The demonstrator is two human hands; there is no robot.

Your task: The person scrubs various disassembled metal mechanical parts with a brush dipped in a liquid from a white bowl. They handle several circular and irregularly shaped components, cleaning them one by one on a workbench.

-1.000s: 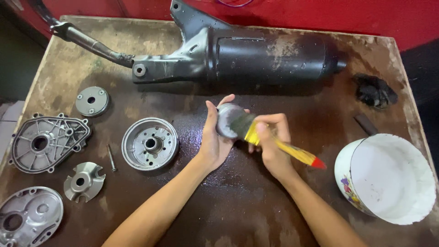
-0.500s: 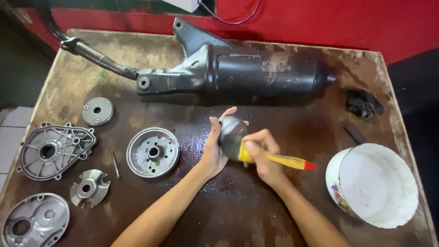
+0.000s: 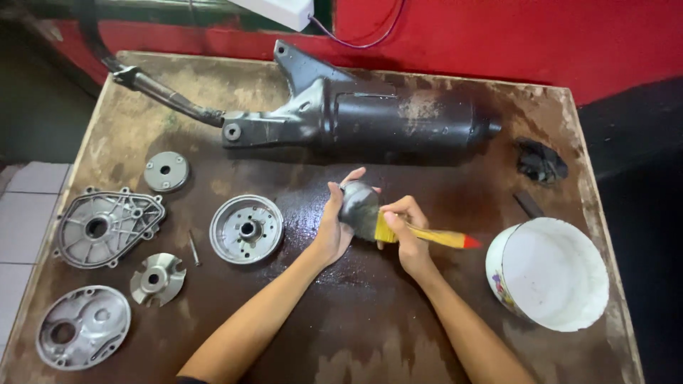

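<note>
In the head view, the left hand sits just left of the frame's centre, its fingers curled around a small round grey metal part and holding it up above the wet, dark table. The right hand, just right of centre, pinches the yellow handle of a paintbrush between thumb and fingers; the brush's dark bristles lie against the face of the metal part, and its red tip points toward the right of the frame. Across the upper middle lies a long black exhaust muffler with its pipe running off to the upper left. At centre left rests a round drum-shaped part, with a thin bolt just beside it on its left. Further left are a small disc, a ribbed cover, a finned part and, in the lower left, another cover. At lower right stands a white bowl with a flower pattern on its side; a dark rag lies at the upper right.
</note>
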